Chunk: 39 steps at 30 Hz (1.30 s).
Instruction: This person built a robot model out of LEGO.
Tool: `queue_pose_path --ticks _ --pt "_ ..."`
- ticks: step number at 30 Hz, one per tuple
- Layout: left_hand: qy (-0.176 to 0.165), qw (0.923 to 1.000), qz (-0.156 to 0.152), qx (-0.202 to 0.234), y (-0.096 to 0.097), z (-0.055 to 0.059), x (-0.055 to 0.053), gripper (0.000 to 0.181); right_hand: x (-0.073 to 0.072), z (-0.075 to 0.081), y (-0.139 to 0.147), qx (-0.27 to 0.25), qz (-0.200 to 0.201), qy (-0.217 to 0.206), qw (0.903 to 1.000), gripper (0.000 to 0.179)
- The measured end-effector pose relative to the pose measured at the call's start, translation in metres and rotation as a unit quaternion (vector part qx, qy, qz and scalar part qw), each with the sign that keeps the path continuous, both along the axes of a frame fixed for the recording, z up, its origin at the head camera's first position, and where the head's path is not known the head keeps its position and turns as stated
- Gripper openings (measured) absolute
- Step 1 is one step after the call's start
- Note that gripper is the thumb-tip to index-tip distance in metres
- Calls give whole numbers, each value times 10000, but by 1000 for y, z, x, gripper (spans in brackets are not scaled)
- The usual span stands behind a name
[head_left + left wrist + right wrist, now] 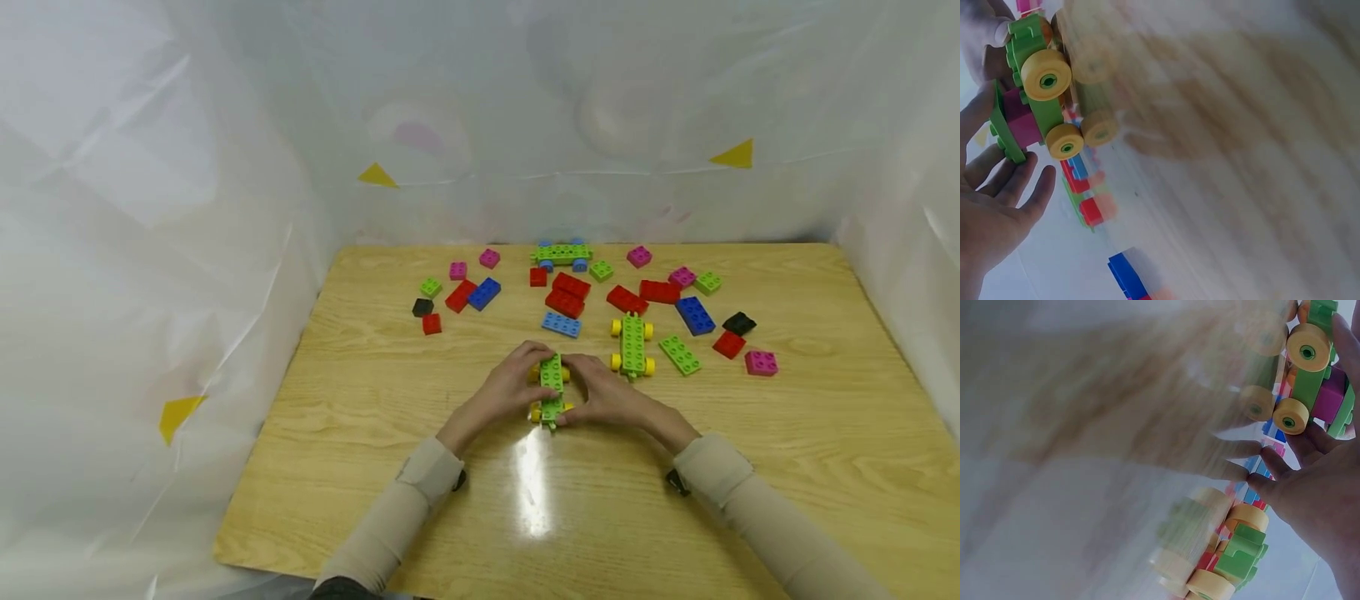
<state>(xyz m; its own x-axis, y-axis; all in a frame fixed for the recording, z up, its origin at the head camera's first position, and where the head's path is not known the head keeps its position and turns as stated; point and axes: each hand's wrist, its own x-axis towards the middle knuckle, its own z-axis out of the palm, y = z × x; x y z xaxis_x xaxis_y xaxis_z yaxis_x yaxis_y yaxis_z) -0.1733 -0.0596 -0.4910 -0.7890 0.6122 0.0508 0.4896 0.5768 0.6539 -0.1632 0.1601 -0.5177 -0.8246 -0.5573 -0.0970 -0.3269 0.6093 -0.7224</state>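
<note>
A green toy car (552,392) with yellow wheels stands between both hands at the middle of the table. In the left wrist view, a magenta brick (1022,119) sits on its base, with a green plate (1009,128) on top. My left hand (513,379) holds the car from the left, thumb and fingers around the plate. From the right, my right hand (611,396) holds it, thumb at the near end and fingers toward the far end. Just to the right stands a second green car base (633,343) with yellow wheels.
Farther back lie red bricks (567,296), a light-blue plate (562,324), a blue brick (694,316) and a green plate (680,355). A green base with blue wheels (562,254) stands at the back edge. Small magenta bricks (762,362) and black pieces (739,323) are scattered around.
</note>
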Motion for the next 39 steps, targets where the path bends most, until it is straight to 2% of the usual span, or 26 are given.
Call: queue_pose_path --ticks 7,15,26,34,39 --pt "-25 10000 -19 -50 -1 -1 2 60 1 -1 -1 49 6 28 10000 103" --pt "-76 9999 -70 117 -1 -6 3 59 1 -1 0 85 -64 100 9999 102" --pt "-469 9977 127 475 -2 -7 4 61 2 0 0 6 -37 176 9998 99" --pt "-816 9934 153 788 -3 -7 2 65 2 2 -1 26 -47 102 9999 101" --pt "-974 9912 295 849 -5 -10 2 66 2 2 -1 -17 -31 95 9999 99"
